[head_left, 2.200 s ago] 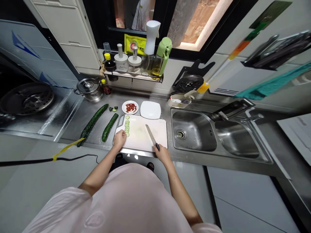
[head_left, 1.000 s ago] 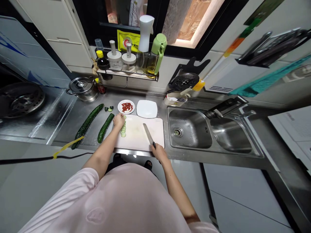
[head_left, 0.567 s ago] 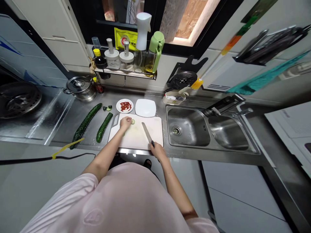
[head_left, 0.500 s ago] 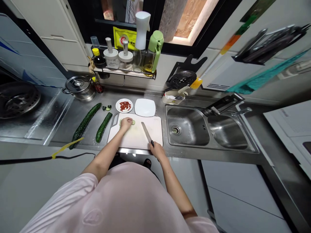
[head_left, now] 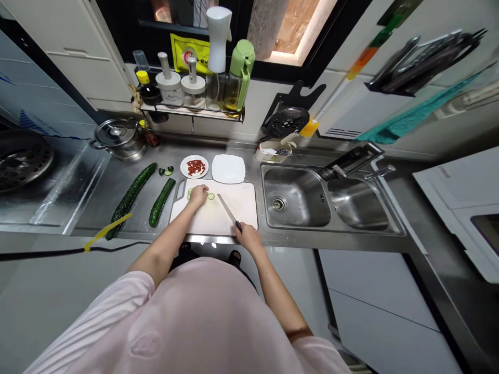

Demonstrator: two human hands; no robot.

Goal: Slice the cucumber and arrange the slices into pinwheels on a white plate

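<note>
My right hand (head_left: 248, 237) grips the black handle of a kitchen knife (head_left: 228, 209). Its blade slants up and left over the white cutting board (head_left: 218, 221), with the tip close to a round cucumber slice (head_left: 211, 197). Over the board's left part, my left hand (head_left: 199, 196) is closed with curled fingers; what they hold, if anything, is hidden. More pale green slices (head_left: 189, 192) show partly beside that hand. To the left of the board lie a shorter cucumber (head_left: 161, 202) and a longer cucumber (head_left: 132, 200), with small cucumber pieces (head_left: 167, 170) above the shorter one.
Behind the board stand a plate of chopped red pieces (head_left: 184, 167) and a white square plate (head_left: 228, 169). A double sink (head_left: 296, 195) is at right, a lidded pot (head_left: 123, 141) at back left. A shelf (head_left: 195, 110) holds bottles and jars. A yellow-tied cord (head_left: 105, 234) crosses the left front.
The view has shifted slightly. The knife has moved a little left, its tip nearer the single cucumber slice. My left hand has drawn slightly away from that slice.
</note>
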